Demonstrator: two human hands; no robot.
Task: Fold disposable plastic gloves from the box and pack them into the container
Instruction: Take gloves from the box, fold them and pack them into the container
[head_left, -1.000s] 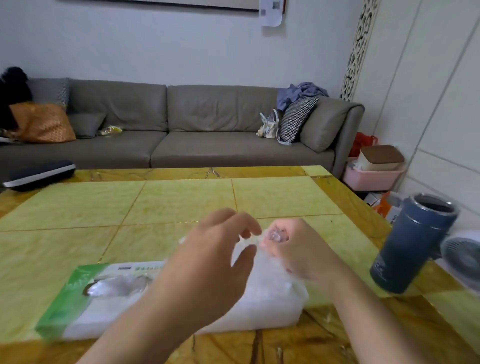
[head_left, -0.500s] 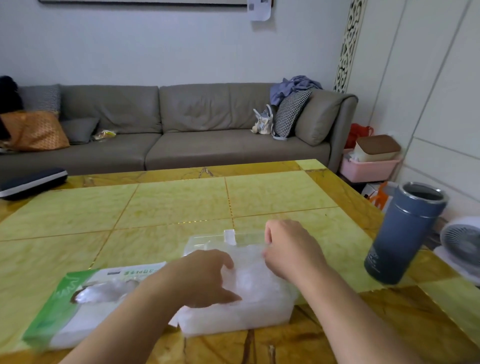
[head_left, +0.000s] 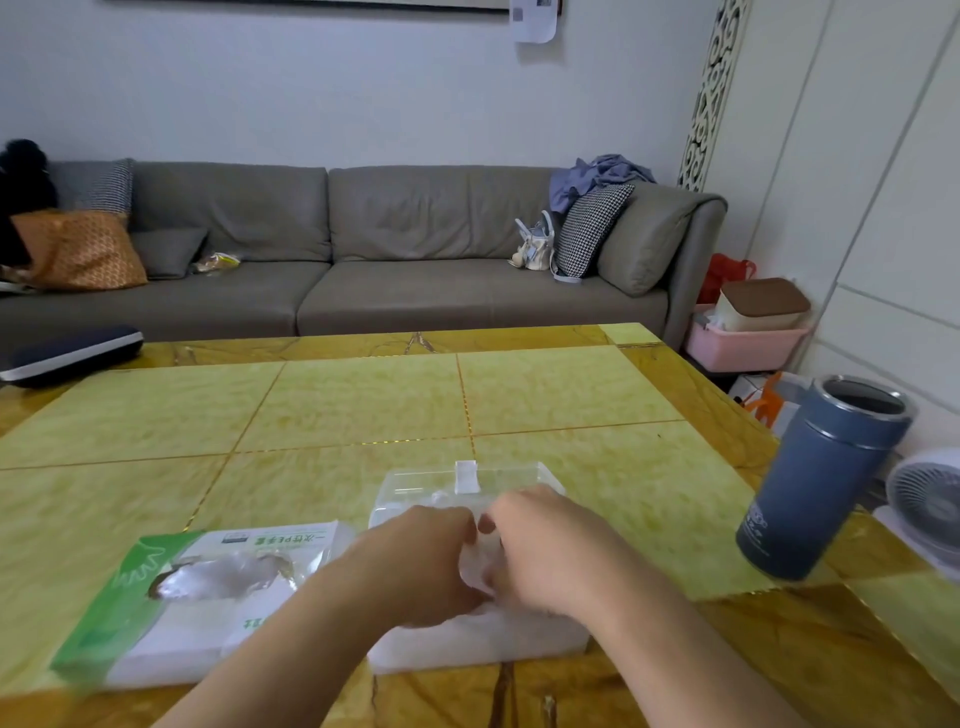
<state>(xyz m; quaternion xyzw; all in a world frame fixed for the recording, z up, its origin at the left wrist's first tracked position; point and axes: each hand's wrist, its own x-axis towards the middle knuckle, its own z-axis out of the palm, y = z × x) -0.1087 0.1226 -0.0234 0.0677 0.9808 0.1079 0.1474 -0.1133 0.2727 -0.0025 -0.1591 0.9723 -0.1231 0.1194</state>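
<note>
Two bare forearms, no sleeves, rings or watch

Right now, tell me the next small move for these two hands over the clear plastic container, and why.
Probably press the crumpled clear plastic glove flat into the clear plastic container, then let go. Both the left hand and the right hand are over it with fingers curled around the glove, which sits atop the gloves already inside. The green-and-white glove box lies just to the left for the next one.
</note>
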